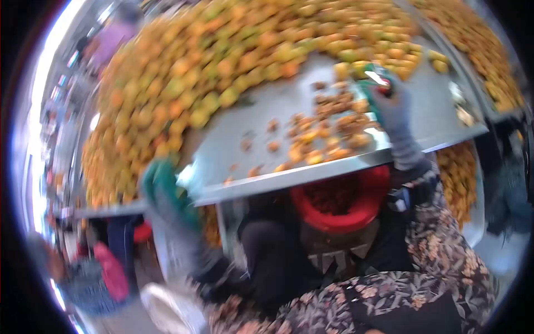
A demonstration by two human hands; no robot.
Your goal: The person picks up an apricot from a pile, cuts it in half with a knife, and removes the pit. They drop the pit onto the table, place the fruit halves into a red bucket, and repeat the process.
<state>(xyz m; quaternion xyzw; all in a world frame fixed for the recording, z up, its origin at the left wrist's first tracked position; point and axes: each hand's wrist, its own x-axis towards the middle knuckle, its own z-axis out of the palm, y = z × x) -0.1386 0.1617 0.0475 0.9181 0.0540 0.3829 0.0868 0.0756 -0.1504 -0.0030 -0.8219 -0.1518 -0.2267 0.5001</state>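
The picture is motion-blurred. My left hand (164,188), in a grey glove with a green palm, is at the near edge of a steel table (267,106); whether it holds anything is not clear. My right hand (384,92), gloved the same way, reaches over the table and curls around a small red and white object next to the edge of a big pile of yellow-orange fruit (211,55). Several cut brownish-orange fruit pieces (328,133) lie scattered on the bare steel between my hands. A red basin (356,214) with dark contents sits under the table edge at my lap.
A second steel tray of fruit (484,50) runs along the right, with more fruit (459,178) below it. A person in purple (111,39) is at the far left end. Another person in red and grey (100,273) is low on the left.
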